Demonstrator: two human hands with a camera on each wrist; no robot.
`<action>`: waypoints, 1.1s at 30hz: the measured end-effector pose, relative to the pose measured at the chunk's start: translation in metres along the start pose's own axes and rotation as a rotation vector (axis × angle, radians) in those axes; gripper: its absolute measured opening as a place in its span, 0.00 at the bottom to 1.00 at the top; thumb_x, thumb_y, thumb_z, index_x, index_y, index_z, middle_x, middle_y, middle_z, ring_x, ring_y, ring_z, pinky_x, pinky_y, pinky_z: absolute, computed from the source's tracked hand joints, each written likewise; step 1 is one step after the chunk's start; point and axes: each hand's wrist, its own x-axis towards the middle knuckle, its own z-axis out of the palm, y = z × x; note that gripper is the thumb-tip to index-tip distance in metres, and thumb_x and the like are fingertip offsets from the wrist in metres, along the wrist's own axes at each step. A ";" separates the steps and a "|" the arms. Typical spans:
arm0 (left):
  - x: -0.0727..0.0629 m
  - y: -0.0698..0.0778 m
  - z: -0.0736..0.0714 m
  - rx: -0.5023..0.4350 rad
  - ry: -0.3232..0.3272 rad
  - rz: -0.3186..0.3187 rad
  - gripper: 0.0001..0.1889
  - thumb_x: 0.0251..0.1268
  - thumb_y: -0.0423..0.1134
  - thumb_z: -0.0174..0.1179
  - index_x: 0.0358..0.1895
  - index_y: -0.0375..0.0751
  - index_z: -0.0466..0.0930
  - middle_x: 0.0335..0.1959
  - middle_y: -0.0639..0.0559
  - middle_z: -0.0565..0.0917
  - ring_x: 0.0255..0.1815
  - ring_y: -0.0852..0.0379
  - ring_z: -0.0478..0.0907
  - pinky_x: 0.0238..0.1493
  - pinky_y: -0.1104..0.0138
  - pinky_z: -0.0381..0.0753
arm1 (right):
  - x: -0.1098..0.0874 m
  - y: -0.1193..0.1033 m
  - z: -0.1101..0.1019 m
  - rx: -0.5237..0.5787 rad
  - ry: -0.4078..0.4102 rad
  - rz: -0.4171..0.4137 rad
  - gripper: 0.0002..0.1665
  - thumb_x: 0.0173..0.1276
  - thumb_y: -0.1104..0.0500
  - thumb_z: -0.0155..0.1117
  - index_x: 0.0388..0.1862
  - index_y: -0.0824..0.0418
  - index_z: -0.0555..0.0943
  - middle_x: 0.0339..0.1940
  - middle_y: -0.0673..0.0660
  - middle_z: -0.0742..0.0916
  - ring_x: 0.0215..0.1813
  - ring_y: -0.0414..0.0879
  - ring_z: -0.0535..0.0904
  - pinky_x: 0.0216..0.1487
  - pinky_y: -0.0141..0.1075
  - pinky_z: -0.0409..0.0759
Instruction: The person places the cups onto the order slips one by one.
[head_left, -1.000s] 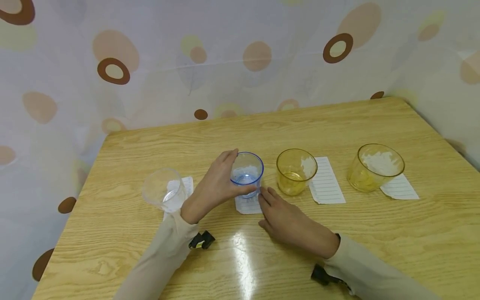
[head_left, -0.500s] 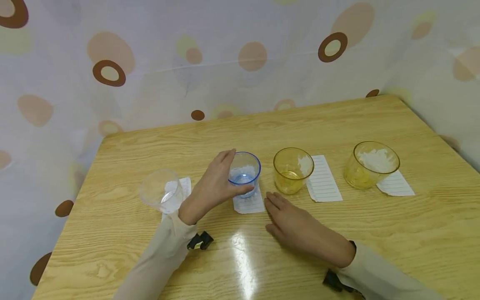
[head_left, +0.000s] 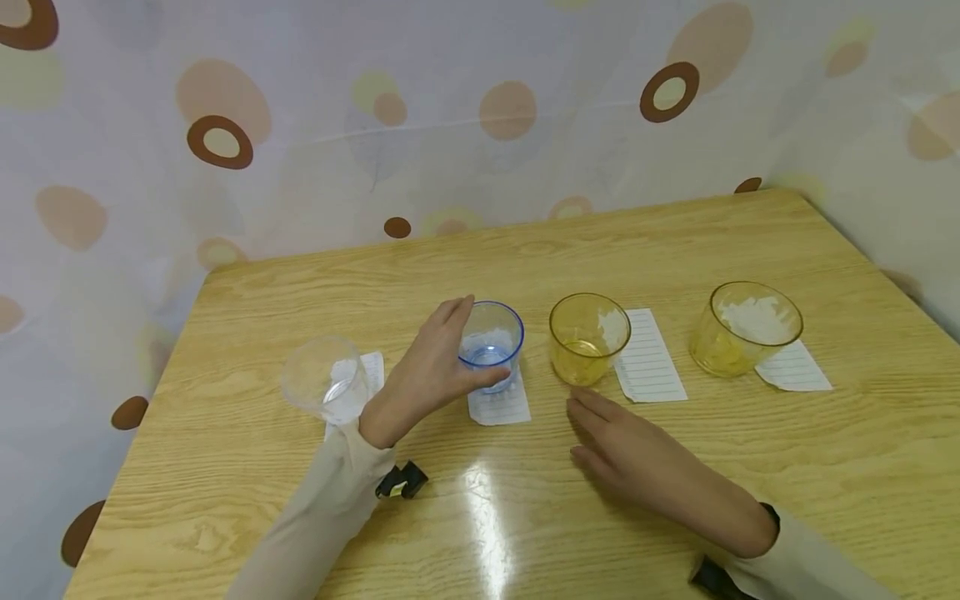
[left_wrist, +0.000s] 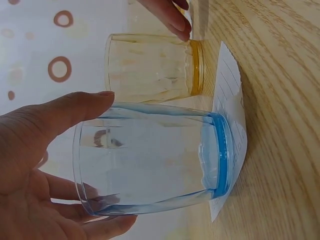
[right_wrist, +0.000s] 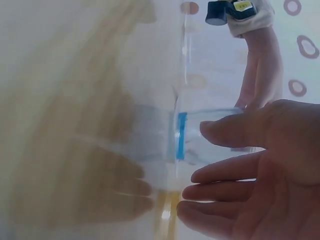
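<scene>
A clear glass with a blue rim and base (head_left: 491,337) stands on a lined paper slip (head_left: 498,408) mid-table. My left hand (head_left: 423,367) grips it near the rim, thumb on the near side and fingers on the far side, as the left wrist view (left_wrist: 150,160) also shows. In front of the nearer yellow glass (head_left: 588,342), my right hand (head_left: 645,454) is low over the table with fingers extended and nothing held. Its fingertips are right by that glass's base in the head view.
A colourless glass (head_left: 322,379) stands on paper at left, beside my left forearm. Another yellow glass (head_left: 742,329) stands at right, overlapping a paper slip (head_left: 795,367). A further lined slip (head_left: 651,358) lies between the yellow glasses. A spotted curtain (head_left: 450,125) hangs behind the wooden table (head_left: 300,300).
My right hand has moved right, away from the blue-rimmed glass and its paper to the front of the nearer yellow glass. My left hand keeps its hold on the blue-rimmed glass.
</scene>
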 end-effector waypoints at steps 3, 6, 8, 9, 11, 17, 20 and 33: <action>0.000 -0.001 0.000 -0.004 0.000 0.005 0.51 0.52 0.50 0.72 0.72 0.26 0.55 0.71 0.34 0.61 0.71 0.40 0.60 0.69 0.53 0.63 | -0.007 0.006 0.000 0.024 0.025 0.004 0.28 0.62 0.63 0.69 0.58 0.77 0.75 0.61 0.73 0.76 0.61 0.65 0.74 0.58 0.54 0.74; 0.000 -0.001 0.000 -0.006 0.000 0.006 0.51 0.52 0.50 0.72 0.72 0.26 0.55 0.71 0.33 0.61 0.71 0.40 0.59 0.69 0.53 0.62 | -0.013 0.013 -0.002 0.036 0.048 0.011 0.27 0.62 0.64 0.69 0.57 0.76 0.76 0.59 0.73 0.77 0.60 0.65 0.75 0.57 0.54 0.75; 0.000 -0.001 0.000 -0.007 -0.002 0.005 0.51 0.52 0.50 0.72 0.72 0.27 0.54 0.71 0.34 0.60 0.71 0.40 0.59 0.69 0.53 0.62 | -0.017 0.017 -0.004 0.042 0.059 0.022 0.27 0.61 0.64 0.69 0.57 0.76 0.76 0.59 0.73 0.78 0.60 0.65 0.75 0.56 0.55 0.75; 0.000 -0.001 0.000 -0.008 -0.003 0.006 0.51 0.53 0.50 0.72 0.72 0.27 0.54 0.71 0.34 0.60 0.71 0.40 0.59 0.69 0.52 0.62 | -0.019 0.019 -0.005 0.046 0.061 0.028 0.27 0.61 0.64 0.69 0.57 0.76 0.76 0.59 0.73 0.78 0.60 0.66 0.75 0.56 0.55 0.75; 0.000 0.000 -0.001 -0.006 -0.004 0.009 0.51 0.53 0.50 0.72 0.72 0.27 0.54 0.71 0.34 0.60 0.71 0.40 0.59 0.69 0.52 0.62 | -0.023 0.022 -0.008 0.048 0.067 0.041 0.26 0.62 0.64 0.69 0.57 0.77 0.76 0.59 0.73 0.78 0.60 0.66 0.75 0.55 0.55 0.76; 0.000 -0.002 -0.001 -0.003 -0.010 0.009 0.51 0.53 0.51 0.72 0.73 0.28 0.53 0.72 0.34 0.60 0.72 0.40 0.58 0.69 0.52 0.62 | -0.031 0.030 -0.015 0.041 0.120 0.028 0.24 0.59 0.66 0.70 0.54 0.74 0.79 0.57 0.71 0.80 0.56 0.65 0.78 0.51 0.54 0.79; 0.000 -0.002 0.000 -0.004 -0.007 0.007 0.51 0.52 0.51 0.72 0.73 0.28 0.53 0.72 0.34 0.60 0.72 0.40 0.58 0.69 0.52 0.62 | -0.033 0.035 -0.019 0.045 0.179 0.010 0.24 0.55 0.69 0.72 0.52 0.73 0.80 0.55 0.70 0.82 0.53 0.64 0.80 0.47 0.53 0.80; 0.002 0.027 -0.006 -0.035 0.021 0.120 0.48 0.58 0.52 0.69 0.73 0.30 0.54 0.72 0.38 0.60 0.73 0.43 0.57 0.70 0.55 0.62 | -0.036 0.073 -0.025 -0.061 0.035 0.139 0.25 0.61 0.67 0.68 0.55 0.78 0.75 0.57 0.81 0.74 0.55 0.73 0.75 0.48 0.58 0.78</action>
